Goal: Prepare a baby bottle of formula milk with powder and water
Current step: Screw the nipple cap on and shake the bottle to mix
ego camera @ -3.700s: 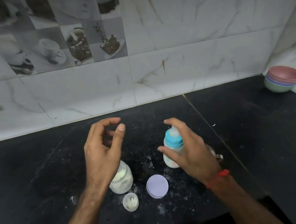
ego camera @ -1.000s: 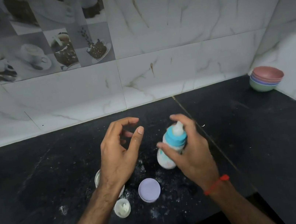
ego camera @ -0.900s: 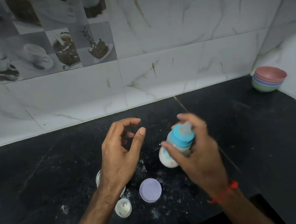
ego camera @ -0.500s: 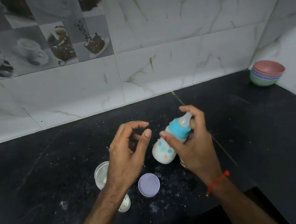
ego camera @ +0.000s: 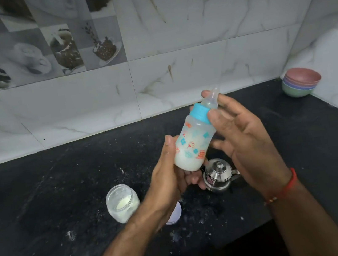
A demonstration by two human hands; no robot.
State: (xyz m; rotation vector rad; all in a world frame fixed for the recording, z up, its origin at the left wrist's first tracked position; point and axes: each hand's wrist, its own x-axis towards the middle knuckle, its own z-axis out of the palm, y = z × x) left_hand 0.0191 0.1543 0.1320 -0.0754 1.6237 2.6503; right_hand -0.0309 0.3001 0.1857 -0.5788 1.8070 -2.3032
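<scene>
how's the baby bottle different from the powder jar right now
The baby bottle is held tilted above the counter by both hands; the powder jar stands upright on the black counter, untouched. The bottle is closed with a blue collar and teat; the jar is open. The bottle has coloured prints; the jar is plain. Both are see-through with white contents.

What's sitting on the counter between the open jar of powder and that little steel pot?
In the head view, the left hand holding the baby bottle fills that gap between powder jar and steel pot; a lilac lid peeks out beneath the wrist.
</scene>
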